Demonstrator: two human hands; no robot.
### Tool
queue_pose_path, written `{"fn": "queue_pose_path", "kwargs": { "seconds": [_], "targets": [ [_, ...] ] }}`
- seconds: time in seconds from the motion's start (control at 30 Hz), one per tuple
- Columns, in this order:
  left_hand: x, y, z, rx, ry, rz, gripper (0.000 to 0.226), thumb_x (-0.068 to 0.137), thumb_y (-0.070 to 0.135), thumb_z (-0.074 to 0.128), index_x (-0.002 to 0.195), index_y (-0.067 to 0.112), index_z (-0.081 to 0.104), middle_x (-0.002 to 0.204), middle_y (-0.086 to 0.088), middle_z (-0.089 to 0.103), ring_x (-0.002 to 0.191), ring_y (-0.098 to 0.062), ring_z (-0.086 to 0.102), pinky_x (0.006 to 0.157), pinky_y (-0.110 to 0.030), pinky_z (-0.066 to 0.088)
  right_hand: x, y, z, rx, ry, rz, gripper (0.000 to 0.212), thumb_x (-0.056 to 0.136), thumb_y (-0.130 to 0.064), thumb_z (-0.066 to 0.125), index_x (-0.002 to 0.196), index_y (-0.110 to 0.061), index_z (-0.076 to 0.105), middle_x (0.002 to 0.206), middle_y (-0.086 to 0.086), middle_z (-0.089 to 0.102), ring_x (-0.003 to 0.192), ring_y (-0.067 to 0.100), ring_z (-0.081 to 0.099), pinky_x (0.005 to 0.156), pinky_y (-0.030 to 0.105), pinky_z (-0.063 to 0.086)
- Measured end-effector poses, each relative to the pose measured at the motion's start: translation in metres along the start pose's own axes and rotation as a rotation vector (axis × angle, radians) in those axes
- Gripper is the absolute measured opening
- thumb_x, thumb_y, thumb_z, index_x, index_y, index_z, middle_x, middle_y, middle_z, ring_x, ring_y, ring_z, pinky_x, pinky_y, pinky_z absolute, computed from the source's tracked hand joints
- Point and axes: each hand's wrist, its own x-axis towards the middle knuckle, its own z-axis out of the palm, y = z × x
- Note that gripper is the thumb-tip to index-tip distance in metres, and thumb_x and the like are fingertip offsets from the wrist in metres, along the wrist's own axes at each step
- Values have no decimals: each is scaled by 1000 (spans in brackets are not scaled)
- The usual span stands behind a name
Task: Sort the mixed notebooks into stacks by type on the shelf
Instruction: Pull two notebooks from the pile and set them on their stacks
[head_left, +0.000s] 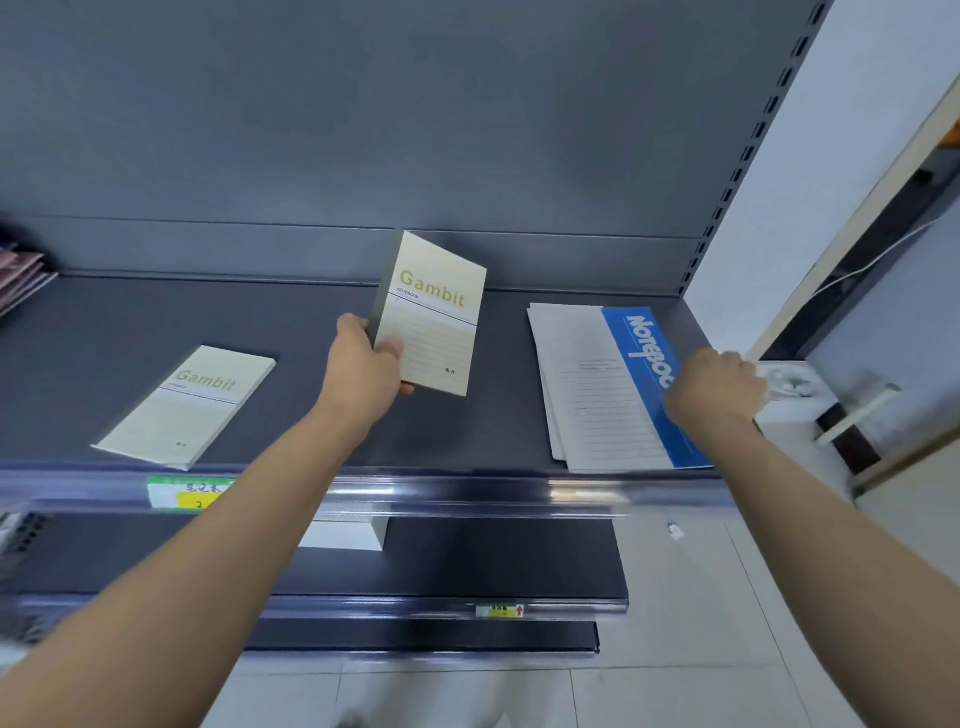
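Pinching a Gambit notebook by its bottom corner with the left hand, up above the shelf. Curling the right hand at the blue notebook pile; cannot tell if gripping. Might slip from so small a pinch and miss the other Gambit notebook, left of the fingers.

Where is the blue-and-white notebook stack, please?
In the head view the stack lies flat on the shelf, far right, beside the slotted upright, with the right hand over its blue edge.
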Motion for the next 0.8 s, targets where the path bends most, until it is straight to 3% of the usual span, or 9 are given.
{"fn": "queue_pose_path", "kwargs": {
  "seconds": [0.1,0.37,0.43,0.57,0.73,0.8],
  "targets": [
    [1,-4,-10,9,14,-8,11,99,14,42,107,10,35,108,-3,52,84,-24,62,42,-10,46,-3,-30,-13,57,104,-175,30,86,-13,53,112,2,51,116,21,53,109,37,48,89,41,39],
    [20,-34,-88,27,71,-40,12,98,13,45,107,10,37,104,-5,52,85,-22,57,59,-24,47,-53,-157,-63,324,225,-611,31,92,-20,53,118,-4,53,118,18,54,111,36,45,91,39,35],
    [29,-48,-117,50,94,-63,11,97,11,45,105,9,37,100,-5,50,87,-20,51,61,-25,43,-71,-191,-68,361,240,-658,31,92,-21,53,118,-5,54,118,16,55,111,34,45,91,39,34],
    [52,-79,-174,133,79,-169,12,94,10,46,103,7,38,99,-8,49,82,-21,47,50,-24,34,-107,-256,-66,400,217,-711,28,92,-21,53,115,-6,55,116,14,56,108,33,46,91,38,36],
    [77,-112,-205,227,-61,-292,34,92,11,50,122,-4,41,115,-17,54,89,-29,53,73,-34,45,-139,-310,-58,393,193,-689,25,92,-20,52,113,-6,56,113,13,57,106,31,46,91,38,35],
    [82,-121,-208,270,-115,-313,33,93,13,51,120,-4,44,114,-16,56,88,-28,53,71,-31,43,-147,-320,-56,376,179,-664,26,93,-21,51,114,-7,55,113,13,56,106,31,46,91,38,35]
  ]
}}
